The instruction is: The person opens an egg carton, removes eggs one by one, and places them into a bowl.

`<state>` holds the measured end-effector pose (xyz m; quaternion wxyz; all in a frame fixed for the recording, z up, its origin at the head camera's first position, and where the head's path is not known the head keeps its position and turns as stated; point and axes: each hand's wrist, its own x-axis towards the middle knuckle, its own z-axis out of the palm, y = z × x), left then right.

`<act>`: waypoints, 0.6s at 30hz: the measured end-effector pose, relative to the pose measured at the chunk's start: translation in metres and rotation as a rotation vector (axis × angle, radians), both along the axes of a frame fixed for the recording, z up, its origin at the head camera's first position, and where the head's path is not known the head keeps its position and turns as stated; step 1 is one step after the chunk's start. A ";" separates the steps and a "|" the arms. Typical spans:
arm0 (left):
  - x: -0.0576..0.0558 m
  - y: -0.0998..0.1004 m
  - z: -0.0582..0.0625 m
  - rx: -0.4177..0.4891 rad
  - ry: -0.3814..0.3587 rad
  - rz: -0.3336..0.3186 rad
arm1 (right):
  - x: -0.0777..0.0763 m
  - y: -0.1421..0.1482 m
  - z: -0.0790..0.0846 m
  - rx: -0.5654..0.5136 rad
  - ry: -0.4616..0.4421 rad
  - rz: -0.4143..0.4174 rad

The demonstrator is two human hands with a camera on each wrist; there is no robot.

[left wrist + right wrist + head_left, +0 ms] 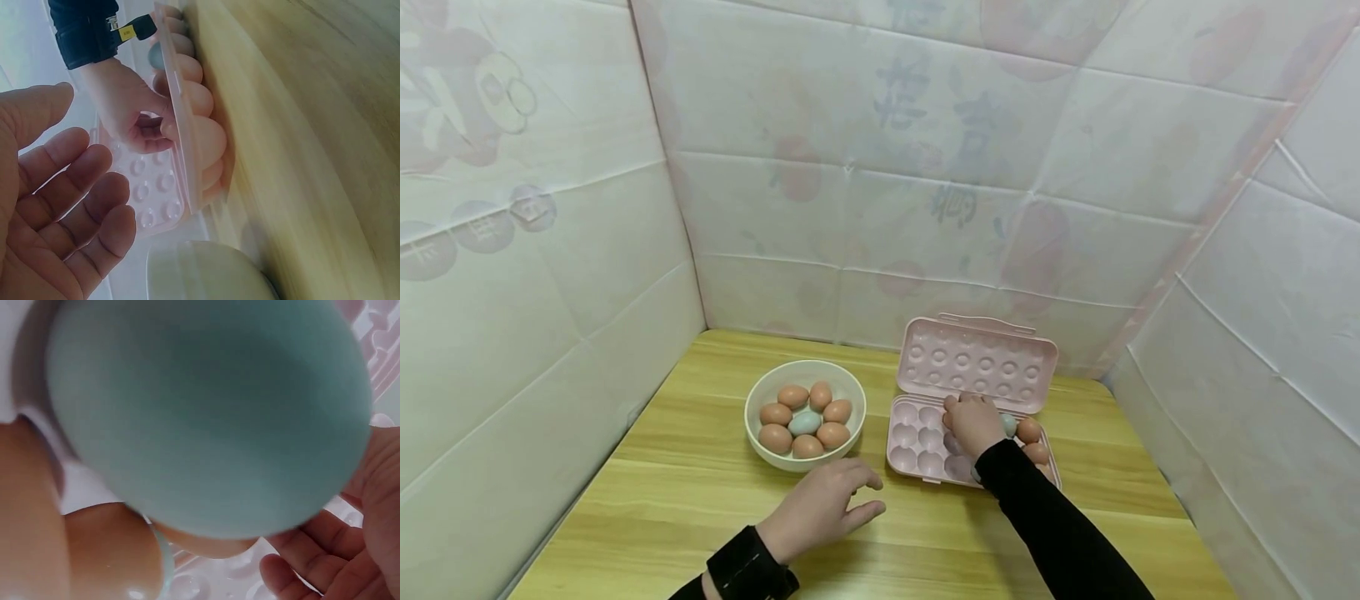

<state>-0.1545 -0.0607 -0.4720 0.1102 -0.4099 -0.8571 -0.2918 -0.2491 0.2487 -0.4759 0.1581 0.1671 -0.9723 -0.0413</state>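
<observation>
while the left hand (825,504) hangs relaxed near the bowl (767,389) in the head view, the right hand (973,423) pinches a brown egg (947,421) at the carton (905,436). left wrist: it sits between thumb (157,105) and fingers (150,145). right wrist: a blue egg (209,419) partly blocks it.

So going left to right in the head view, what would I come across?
Cream bowl, right hand, pale blue egg in the pink egg carton, then brown egg in the carton's far right corner.
</observation>
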 end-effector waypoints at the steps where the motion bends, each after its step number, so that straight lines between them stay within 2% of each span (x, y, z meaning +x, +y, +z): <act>1: 0.000 0.000 0.000 -0.003 -0.007 0.002 | 0.000 0.001 -0.001 0.003 0.014 0.017; 6: 0.000 0.001 -0.001 -0.009 -0.022 0.012 | 0.002 0.005 0.000 -0.048 0.102 0.085; 8: 0.001 0.002 -0.001 -0.005 -0.025 0.013 | 0.003 0.006 0.004 -0.100 0.124 0.084; 10: 0.001 0.002 -0.001 0.001 -0.028 0.014 | 0.007 0.006 0.010 -0.186 0.099 0.055; 13: 0.001 0.003 -0.001 0.022 -0.031 0.028 | 0.014 0.006 0.018 -0.411 -0.020 -0.007; 16: 0.000 0.003 0.000 0.069 -0.022 0.061 | 0.029 0.004 0.025 -0.728 -0.214 -0.050; 18: 0.000 0.003 0.001 0.109 0.009 0.085 | 0.041 0.001 0.030 -0.936 -0.354 -0.037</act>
